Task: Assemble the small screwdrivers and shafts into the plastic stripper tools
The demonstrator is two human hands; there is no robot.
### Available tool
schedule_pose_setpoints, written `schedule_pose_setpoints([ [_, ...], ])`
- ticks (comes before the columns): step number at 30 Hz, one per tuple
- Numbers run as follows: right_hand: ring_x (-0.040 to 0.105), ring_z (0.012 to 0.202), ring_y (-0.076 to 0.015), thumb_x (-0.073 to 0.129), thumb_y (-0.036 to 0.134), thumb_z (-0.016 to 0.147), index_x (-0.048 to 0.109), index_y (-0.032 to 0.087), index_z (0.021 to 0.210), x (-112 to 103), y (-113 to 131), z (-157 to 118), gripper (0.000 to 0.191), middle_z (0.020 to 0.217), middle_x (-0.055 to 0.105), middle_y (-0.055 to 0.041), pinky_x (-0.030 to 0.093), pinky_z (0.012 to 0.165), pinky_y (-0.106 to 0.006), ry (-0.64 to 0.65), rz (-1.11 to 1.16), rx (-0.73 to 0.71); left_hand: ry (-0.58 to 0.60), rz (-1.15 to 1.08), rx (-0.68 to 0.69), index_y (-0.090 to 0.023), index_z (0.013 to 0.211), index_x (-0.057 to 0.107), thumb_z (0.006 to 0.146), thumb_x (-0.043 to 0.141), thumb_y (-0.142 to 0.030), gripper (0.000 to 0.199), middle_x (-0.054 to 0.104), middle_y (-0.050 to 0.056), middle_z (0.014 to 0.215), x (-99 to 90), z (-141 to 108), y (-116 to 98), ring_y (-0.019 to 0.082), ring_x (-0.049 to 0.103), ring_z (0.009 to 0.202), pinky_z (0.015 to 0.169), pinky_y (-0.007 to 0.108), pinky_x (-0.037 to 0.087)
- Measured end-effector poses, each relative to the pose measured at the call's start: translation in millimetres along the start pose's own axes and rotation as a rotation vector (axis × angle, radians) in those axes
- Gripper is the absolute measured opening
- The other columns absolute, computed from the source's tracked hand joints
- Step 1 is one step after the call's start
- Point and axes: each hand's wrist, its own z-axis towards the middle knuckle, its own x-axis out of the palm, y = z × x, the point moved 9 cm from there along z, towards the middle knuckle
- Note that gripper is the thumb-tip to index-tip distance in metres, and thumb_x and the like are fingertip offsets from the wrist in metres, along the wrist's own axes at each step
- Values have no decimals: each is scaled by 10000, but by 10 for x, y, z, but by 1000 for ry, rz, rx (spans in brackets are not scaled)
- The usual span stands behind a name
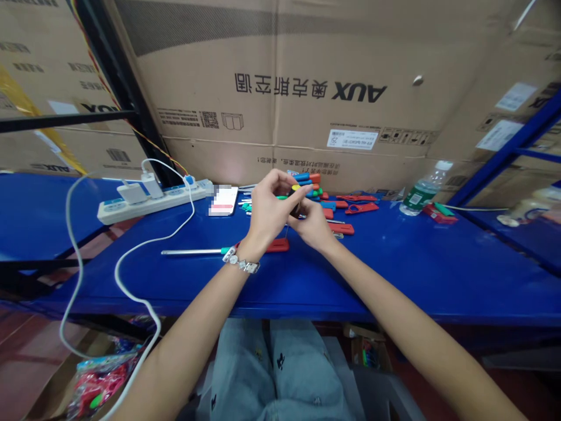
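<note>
In the head view my left hand (pixel 272 203) and my right hand (pixel 314 225) meet above the blue tabletop. Both have their fingers closed around a small black piece with a yellow end (pixel 295 189); its kind is not clear, and my fingers cover much of it. Beneath my left wrist lies a long tool with a silver shaft (pixel 191 252), a green collar and a red handle (pixel 279 245). Part of it is hidden by the wrist. Just behind my hands are several blue and red handles (pixel 314 177), and a red handle (pixel 344 228) rests right of my right hand.
A white power strip (pixel 151 202) with plugs and trailing cables is at left, beside a phone (pixel 223 200). More red pieces (pixel 362 208) lie at the back. A water bottle (pixel 425 190) stands at right near a red packet (pixel 439 214). Cardboard (pixel 197 70) walls the rear.
</note>
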Motion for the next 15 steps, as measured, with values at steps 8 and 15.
schedule_pose_setpoints([
  [8, 605, 799, -206, 662, 574, 871, 629, 217, 804, 47, 196, -39, 365, 773, 618, -23, 488, 737, -347, 288, 191, 6, 275, -33, 42, -211, 985, 711, 1048, 494, -393, 290, 777, 73, 1023, 68, -2, 7, 194, 722, 1006, 975, 373, 550],
  [15, 486, 649, -160, 787, 534, 748, 523, 216, 692, 32, 28, 38, 417, 668, 526, 15, 430, 635, -323, 106, 54, -17, 49, 14, -8, -192, 960, 686, 871, 777, -417, 258, 754, 51, 874, 13, -18, 50, 177, 707, 794, 733, 301, 562],
])
